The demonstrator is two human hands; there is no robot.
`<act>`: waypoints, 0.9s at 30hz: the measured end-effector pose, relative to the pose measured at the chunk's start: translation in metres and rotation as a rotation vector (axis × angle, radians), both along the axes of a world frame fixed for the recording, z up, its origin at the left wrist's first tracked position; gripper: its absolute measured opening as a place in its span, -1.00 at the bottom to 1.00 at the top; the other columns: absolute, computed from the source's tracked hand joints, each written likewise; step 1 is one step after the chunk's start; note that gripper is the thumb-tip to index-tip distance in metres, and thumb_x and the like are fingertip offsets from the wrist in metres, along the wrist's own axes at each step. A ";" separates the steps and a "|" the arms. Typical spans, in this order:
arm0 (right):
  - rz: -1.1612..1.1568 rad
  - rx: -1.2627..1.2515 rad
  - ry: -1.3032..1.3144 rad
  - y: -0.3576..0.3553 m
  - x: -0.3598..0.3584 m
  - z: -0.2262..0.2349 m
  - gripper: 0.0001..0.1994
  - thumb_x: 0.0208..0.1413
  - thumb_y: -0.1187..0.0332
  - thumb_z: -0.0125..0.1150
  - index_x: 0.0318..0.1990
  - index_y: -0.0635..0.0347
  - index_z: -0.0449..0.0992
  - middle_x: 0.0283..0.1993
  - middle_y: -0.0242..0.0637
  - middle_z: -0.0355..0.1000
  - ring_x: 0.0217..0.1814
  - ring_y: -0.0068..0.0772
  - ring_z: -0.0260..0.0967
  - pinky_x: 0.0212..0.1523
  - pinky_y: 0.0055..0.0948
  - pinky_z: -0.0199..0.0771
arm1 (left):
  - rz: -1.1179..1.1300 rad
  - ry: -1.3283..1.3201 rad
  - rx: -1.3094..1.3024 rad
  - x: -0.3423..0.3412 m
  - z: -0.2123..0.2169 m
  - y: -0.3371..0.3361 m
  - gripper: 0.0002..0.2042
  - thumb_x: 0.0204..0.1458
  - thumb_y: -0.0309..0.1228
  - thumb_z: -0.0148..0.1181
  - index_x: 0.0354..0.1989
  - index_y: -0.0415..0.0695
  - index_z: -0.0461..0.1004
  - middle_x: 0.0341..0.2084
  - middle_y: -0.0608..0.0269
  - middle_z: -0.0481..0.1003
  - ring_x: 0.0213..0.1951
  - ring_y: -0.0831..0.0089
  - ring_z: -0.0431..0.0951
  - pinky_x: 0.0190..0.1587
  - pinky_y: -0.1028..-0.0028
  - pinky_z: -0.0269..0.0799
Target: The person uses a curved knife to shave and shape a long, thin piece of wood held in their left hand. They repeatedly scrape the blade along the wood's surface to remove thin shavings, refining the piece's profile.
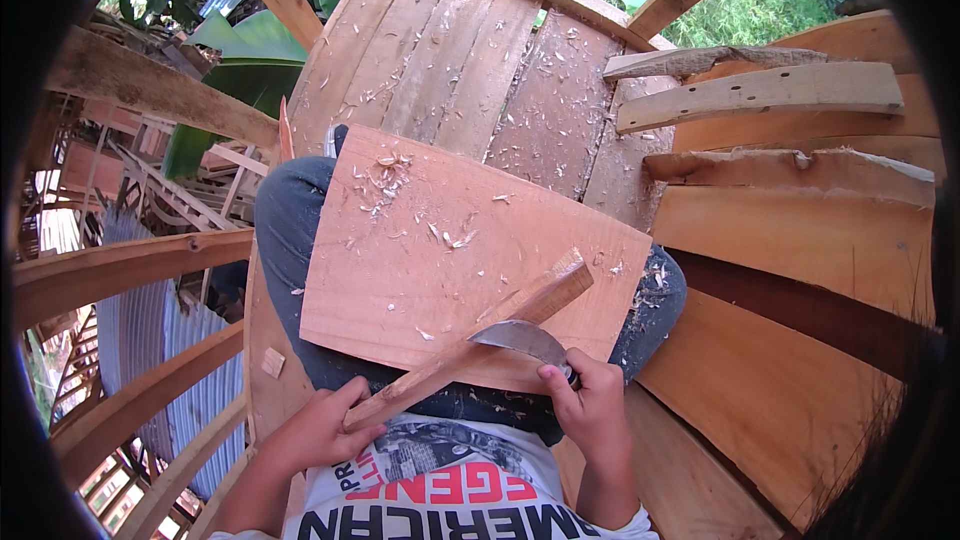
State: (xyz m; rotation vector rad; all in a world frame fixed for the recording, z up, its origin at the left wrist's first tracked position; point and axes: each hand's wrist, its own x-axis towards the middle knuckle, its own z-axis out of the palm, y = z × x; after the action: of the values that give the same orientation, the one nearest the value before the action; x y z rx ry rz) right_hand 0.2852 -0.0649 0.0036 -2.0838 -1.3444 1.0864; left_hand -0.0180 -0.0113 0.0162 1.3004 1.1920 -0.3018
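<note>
A long wooden stick (470, 342) lies slanted across a flat reddish board (440, 250) that rests on my lap, over blue jeans. My left hand (320, 430) grips the stick's near end. My right hand (590, 405) holds the handle of a knife with a curved grey blade (520, 338), and the blade lies against the stick about midway along it. Pale wood shavings are scattered over the board, mostly near its far corner.
I sit on curved wooden planks (480, 50) of a boat-like frame, strewn with shavings. Loose plank pieces (770, 90) lie at the right. Curved wooden ribs (130, 270) and corrugated metal sheeting (170, 340) are at the left, with green leaves (250, 50) beyond.
</note>
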 end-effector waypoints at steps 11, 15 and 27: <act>0.124 0.114 -0.160 0.015 -0.015 0.007 -0.58 -0.07 0.08 0.34 -0.65 0.26 0.38 -0.71 -0.09 0.27 -0.68 -0.08 0.31 -0.64 -0.32 0.27 | 0.012 -0.233 -0.179 -0.001 -0.001 0.002 -0.71 0.09 -0.45 0.10 0.00 -0.15 0.32 -0.63 0.14 0.44 -0.58 0.41 0.47 -0.45 0.41 0.34; 0.146 0.145 -0.289 0.026 -0.020 0.006 -0.55 -0.04 0.05 0.30 -0.66 0.25 0.37 -0.71 -0.10 0.28 -0.67 -0.07 0.32 -0.64 -0.31 0.27 | 0.044 -0.295 -0.152 -0.010 -0.014 -0.008 -0.69 0.06 -0.45 0.10 0.01 -0.15 0.31 -0.64 0.09 0.43 -0.58 0.31 0.48 -0.46 0.38 0.34; 0.013 0.092 -0.254 0.018 0.008 0.012 -0.54 0.01 0.09 0.26 -0.66 0.32 0.33 -0.75 -0.08 0.22 -0.72 -0.08 0.18 -0.65 -0.34 0.20 | 0.035 -0.227 -0.250 -0.015 -0.016 -0.004 -0.70 0.07 -0.39 0.13 -0.02 -0.13 0.33 -0.61 0.05 0.47 -0.53 0.22 0.54 -0.47 0.36 0.34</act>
State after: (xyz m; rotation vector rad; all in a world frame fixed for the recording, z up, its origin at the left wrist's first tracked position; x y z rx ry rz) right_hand 0.2936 -0.0471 0.0157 -2.2031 -1.4955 0.7677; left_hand -0.0330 -0.0158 0.0000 1.0643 0.9505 -0.2612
